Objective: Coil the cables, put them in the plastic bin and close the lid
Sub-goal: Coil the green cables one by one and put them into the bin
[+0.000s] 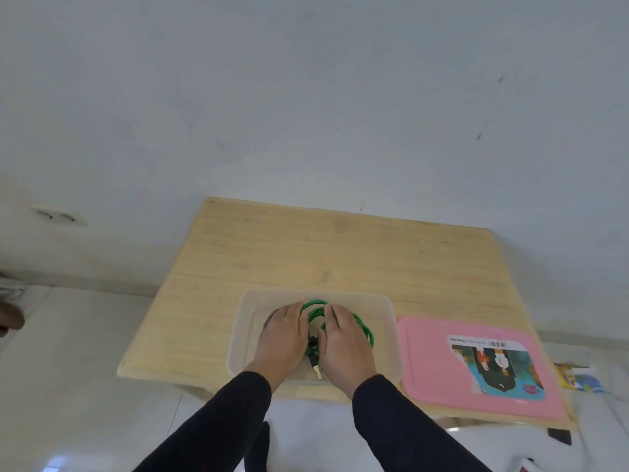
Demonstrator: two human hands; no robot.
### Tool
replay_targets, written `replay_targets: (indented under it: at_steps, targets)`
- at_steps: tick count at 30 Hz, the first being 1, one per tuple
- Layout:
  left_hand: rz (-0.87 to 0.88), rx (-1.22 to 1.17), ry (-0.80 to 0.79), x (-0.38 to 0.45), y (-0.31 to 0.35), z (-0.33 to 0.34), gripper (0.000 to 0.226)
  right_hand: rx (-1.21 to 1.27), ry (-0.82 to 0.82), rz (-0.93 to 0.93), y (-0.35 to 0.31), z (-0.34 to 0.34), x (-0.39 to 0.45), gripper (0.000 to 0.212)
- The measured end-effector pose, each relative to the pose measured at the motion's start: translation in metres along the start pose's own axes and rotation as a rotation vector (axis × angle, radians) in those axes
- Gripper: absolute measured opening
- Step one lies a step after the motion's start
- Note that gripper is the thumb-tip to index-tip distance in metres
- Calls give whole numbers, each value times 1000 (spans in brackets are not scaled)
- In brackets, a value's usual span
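Observation:
A translucent plastic bin (384,321) stands on the near part of a small wooden table (306,247). Inside it lies a coiled green cable (366,327) with a USB plug (317,370) pointing toward me. Both hands are down in the bin, palms on the coil. My left hand (280,338) presses its left side, fingers flat and close together. My right hand (343,342) covers the middle and right of the coil. The bin's pink lid (432,362) lies flat on the table to the right of the bin, with a printed label on it.
The table's far half is bare wood. A white floor lies around the table. A small yellow and blue packet (578,381) lies on the floor past the table's right edge. A dark object (560,436) sits near the lid's front corner.

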State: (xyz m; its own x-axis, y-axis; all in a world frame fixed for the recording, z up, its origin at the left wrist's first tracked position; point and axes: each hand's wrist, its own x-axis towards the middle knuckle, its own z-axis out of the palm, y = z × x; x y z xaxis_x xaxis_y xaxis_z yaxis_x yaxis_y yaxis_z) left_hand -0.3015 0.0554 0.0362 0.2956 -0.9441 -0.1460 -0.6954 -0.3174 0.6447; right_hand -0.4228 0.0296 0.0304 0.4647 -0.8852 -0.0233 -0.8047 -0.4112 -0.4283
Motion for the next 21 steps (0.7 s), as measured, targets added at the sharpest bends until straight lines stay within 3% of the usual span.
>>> replay_targets:
  at_steps: [8, 12, 21]
  targets:
    - [7, 152, 33, -17, 7, -2, 42, -47, 91, -81, 0, -9, -9, 41]
    - [9, 207, 50, -20, 10, -6, 41, -98, 103, -82, -1, -11, -9, 49]
    - [235, 246, 133, -12, 40, -19, 34, -93, 201, -119, 8, -47, -7, 39]
